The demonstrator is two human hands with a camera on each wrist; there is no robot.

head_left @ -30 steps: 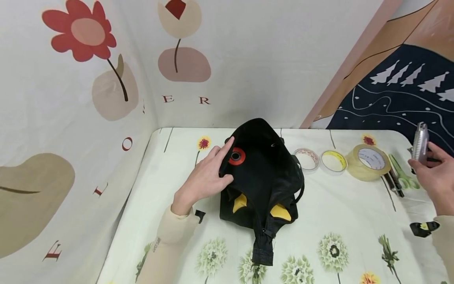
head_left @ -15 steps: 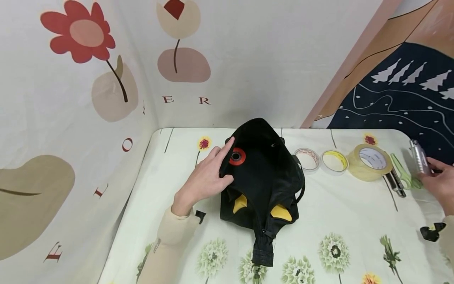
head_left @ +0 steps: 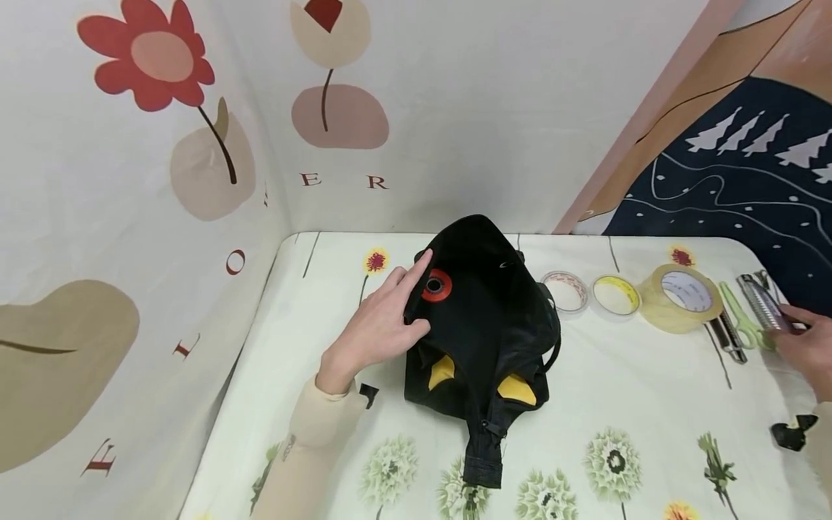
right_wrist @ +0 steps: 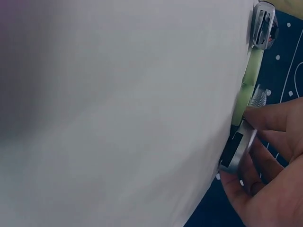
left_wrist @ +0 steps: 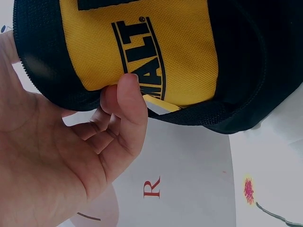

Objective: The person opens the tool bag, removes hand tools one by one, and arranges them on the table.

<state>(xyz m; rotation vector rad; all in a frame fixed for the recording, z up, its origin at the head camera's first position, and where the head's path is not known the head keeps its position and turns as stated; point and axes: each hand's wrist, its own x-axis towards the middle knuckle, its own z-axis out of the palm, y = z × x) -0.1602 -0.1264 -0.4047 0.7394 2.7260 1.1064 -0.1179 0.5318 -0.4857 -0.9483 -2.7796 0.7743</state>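
Note:
A black tool bag [head_left: 477, 318] with yellow panels stands with its mouth open in the middle of the table. My left hand [head_left: 377, 321] holds the left edge of that mouth. The left wrist view shows its bent fingers [left_wrist: 130, 101] against the yellow outer panel, the zipper edge between them and the thumb. At the far right, my right hand [head_left: 806, 350] grips a silver tool with a ridged side [head_left: 757, 300], low at the table, right beside green-handled scissors [head_left: 741, 318]. In the right wrist view the silver tool [right_wrist: 239, 149] lies between thumb and fingers.
Left of the scissors lies a black and silver utility knife [head_left: 726, 336]. A wide roll of clear tape [head_left: 656, 307], a yellow-cored tape roll [head_left: 617, 295] and another thin tape roll [head_left: 564, 291] line up toward the bag. A printed cloth wall [head_left: 455, 166] closes off the back.
My right hand has lowered the silver tool to the table beside the scissors, and the tool has tipped from upright toward lying flat. The left hand and bag keep their place.

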